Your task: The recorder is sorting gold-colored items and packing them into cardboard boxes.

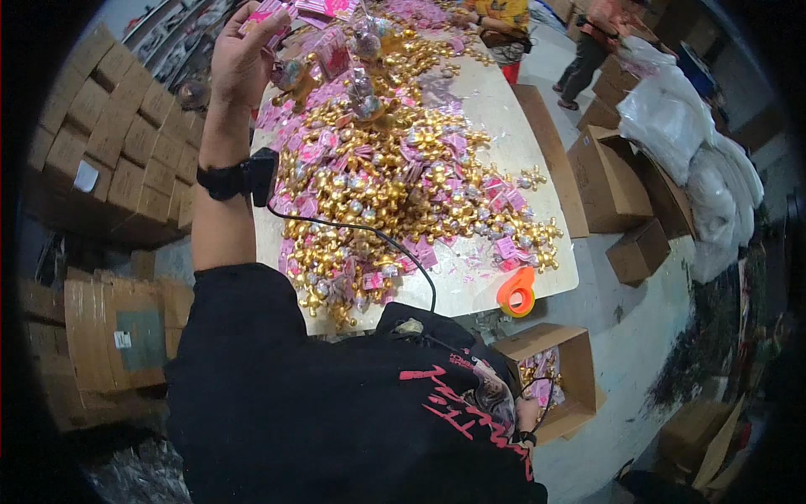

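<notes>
My left hand (241, 63) is raised at the far left end of the table, closed on a pink printed card packet (267, 17) between thumb and fingers. More pink card packets (330, 52) are beside it, along with clear-wrapped silvery round pieces (366, 97). Below spreads a large heap of shiny gold figures (369, 189) mixed with small pink cards. Low on the right, my right hand (527, 412) reaches to an open cardboard box (579, 403) holding pink-and-gold packed pieces (541, 374). Its fingers are too small and partly hidden to read.
An orange tape dispenser (515, 292) lies at the pale table's (541, 252) near right corner. A black cable (361, 225) runs from my left wrist. Stacked cartons (101, 134) stand left; open boxes (609, 181) and clear plastic bags (672, 109) right. Two people (504, 29) are beyond.
</notes>
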The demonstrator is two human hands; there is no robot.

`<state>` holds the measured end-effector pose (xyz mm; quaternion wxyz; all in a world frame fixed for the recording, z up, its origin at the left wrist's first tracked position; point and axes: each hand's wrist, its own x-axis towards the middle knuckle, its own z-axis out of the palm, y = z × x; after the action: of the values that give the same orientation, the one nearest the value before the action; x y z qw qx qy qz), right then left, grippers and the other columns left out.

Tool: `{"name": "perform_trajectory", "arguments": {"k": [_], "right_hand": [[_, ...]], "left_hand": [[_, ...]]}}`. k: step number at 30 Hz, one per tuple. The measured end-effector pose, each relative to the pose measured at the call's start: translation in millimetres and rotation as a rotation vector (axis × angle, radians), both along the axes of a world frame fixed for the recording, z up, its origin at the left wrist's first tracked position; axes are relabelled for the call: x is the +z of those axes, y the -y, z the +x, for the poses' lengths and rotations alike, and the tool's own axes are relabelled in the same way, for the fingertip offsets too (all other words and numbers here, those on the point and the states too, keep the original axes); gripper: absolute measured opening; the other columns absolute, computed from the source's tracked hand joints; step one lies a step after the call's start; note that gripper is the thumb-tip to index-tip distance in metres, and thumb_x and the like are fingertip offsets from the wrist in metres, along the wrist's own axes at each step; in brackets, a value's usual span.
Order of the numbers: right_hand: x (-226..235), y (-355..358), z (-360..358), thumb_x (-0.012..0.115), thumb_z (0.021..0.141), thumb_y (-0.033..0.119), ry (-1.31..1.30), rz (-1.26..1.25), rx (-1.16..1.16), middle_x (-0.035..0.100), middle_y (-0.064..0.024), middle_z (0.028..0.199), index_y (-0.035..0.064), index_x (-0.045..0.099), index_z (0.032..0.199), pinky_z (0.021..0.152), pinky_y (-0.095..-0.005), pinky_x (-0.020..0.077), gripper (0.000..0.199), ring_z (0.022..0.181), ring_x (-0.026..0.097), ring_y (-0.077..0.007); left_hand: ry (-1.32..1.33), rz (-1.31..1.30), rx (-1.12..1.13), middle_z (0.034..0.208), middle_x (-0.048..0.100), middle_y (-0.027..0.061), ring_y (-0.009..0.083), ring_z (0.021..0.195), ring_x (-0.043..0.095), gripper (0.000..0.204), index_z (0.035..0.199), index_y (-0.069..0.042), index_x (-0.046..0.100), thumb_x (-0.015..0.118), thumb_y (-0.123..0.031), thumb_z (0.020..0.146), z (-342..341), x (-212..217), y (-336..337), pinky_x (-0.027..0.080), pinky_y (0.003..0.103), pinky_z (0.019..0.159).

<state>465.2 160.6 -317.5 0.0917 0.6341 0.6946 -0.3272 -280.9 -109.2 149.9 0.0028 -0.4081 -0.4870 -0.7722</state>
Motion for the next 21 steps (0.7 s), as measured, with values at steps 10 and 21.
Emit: {"name": "perform_trajectory", "arguments": {"k": [10,21], "right_hand": [[324,-39,-179,0.070,0.090,0.017,-1.157,0.193,0.107,0.054,-0.0168,0.134,0.0007,0.038,0.144,0.104,-0.0357,0.0420,0.065,0.124,0.053,-0.0223],[355,-21,-115,0.073,0.087,0.046,-0.690,-0.042,0.370,0.066,-0.0134,0.117,0.0011,0.059,0.123,0.092,-0.0352,0.0487,0.059,0.107,0.062,-0.0232]], "left_hand": [[0.328,-0.121,-0.510,0.106,0.065,0.0149,0.0206,0.089,0.068,0.038,0.108,0.002,0.057,0.077,-0.003,0.076,206,-36,-171,0.056,0.030,0.076],[0.211,-0.452,-1.492,0.099,0.062,0.0067,0.0113,0.084,0.057,0.024,0.079,-0.007,0.049,0.071,0.000,0.084,387,-158,-266,0.047,0.025,0.072]]}}
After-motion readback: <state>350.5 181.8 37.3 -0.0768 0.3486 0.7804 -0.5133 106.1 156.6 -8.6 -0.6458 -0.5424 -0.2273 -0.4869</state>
